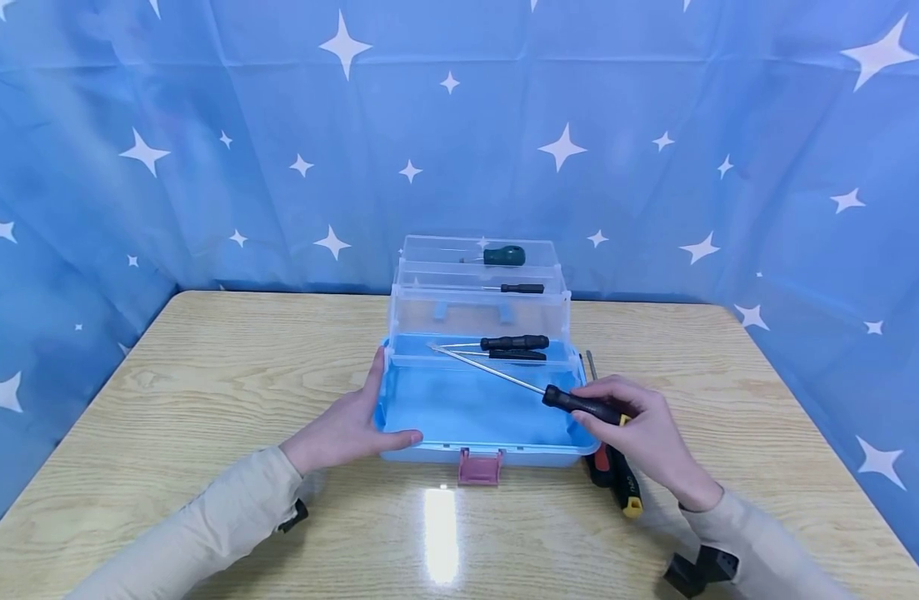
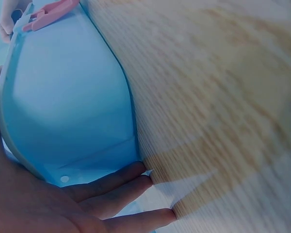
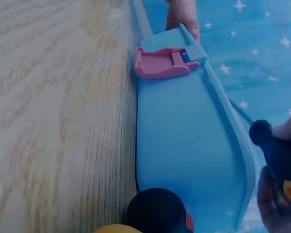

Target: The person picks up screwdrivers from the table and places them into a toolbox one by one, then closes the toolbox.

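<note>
A light-blue toolbox (image 1: 459, 408) stands with its clear tiered trays folded up at the back. My left hand (image 1: 347, 429) rests against the box's left end, fingers straight along the wall and thumb over the front rim. In the left wrist view its fingers (image 2: 111, 191) are extended. My right hand (image 1: 642, 425) grips a long screwdriver (image 1: 582, 404) by its black handle with a yellow end, the shaft slanting left over the box. Two black-handled screwdrivers lie on the lower tray, the nearer screwdriver (image 1: 517, 355) beside the farther one (image 1: 515, 342).
Higher tiers carry a black-handled screwdriver (image 1: 522, 288) and a green-handled screwdriver (image 1: 504, 256). On the wooden table (image 1: 242, 375), more screwdrivers (image 1: 626, 483) lie against the box's right side, partly under my right hand. A pink latch (image 1: 480, 467) hangs at the front. A starry blue curtain (image 1: 459, 125) stands behind.
</note>
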The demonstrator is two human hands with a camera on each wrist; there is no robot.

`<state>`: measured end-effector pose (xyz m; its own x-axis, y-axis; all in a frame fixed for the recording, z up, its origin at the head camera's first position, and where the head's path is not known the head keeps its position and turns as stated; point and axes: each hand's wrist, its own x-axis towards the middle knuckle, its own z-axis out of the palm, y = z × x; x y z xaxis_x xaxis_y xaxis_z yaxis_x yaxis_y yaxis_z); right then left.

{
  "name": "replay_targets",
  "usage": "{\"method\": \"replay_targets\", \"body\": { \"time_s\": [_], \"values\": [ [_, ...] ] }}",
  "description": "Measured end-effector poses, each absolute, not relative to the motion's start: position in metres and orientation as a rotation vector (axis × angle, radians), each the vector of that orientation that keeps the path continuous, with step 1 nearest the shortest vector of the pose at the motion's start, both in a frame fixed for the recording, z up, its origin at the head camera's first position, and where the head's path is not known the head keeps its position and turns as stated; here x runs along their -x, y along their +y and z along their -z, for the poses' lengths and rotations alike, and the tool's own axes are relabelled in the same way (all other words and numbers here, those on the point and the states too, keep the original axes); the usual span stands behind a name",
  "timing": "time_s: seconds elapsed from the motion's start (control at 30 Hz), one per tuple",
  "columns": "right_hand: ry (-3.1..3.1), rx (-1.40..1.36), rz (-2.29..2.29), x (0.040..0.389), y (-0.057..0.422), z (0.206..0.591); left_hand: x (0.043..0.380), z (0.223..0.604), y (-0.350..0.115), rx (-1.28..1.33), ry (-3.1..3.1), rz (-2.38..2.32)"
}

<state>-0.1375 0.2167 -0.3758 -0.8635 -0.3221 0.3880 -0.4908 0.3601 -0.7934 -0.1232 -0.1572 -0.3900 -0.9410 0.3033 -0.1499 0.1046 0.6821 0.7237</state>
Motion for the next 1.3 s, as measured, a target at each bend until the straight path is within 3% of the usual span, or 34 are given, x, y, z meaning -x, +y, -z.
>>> {"method": "replay_targets", "body": {
  "time_s": [0.5, 1.3],
  "values": [
    [-2.472, -0.931, -1.551, 0.141, 0.212, 0.374, 0.125, 0.391, -0.158, -0.328, 2.638, -1.111],
    [-2.622, -1.000, -1.428, 0.154, 0.193, 0.379, 0.124, 0.392, -0.159, -0.366, 2.633, -1.135]
  ]
}}
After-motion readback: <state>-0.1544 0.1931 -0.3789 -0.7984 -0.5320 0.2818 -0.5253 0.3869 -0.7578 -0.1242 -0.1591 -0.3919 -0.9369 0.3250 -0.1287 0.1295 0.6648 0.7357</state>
